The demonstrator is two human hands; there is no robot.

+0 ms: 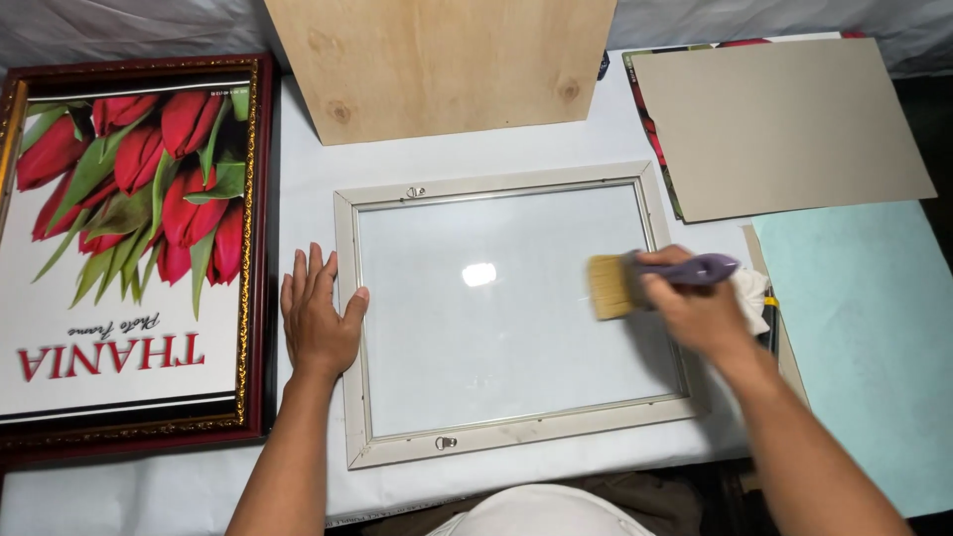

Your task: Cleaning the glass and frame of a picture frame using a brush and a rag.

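Here, at centre frame, we see the pale picture frame (516,308) lying back-up on the white surface (308,164). Our left hand (320,316) lies flat, fingers spread, pinning its left rail, while our right hand (695,308) grips a purple brush (650,280), bristles on the glass, with open glass leftward.

Wood, glass and bristle

The pale frame (347,328) looks matt painted wood, its glass pane (496,318) glossy. The brush (655,281) shows tan bristles, smooth purple plastic handle. Far plywood board (437,65) is raw; grey cardboard (784,124) matt.
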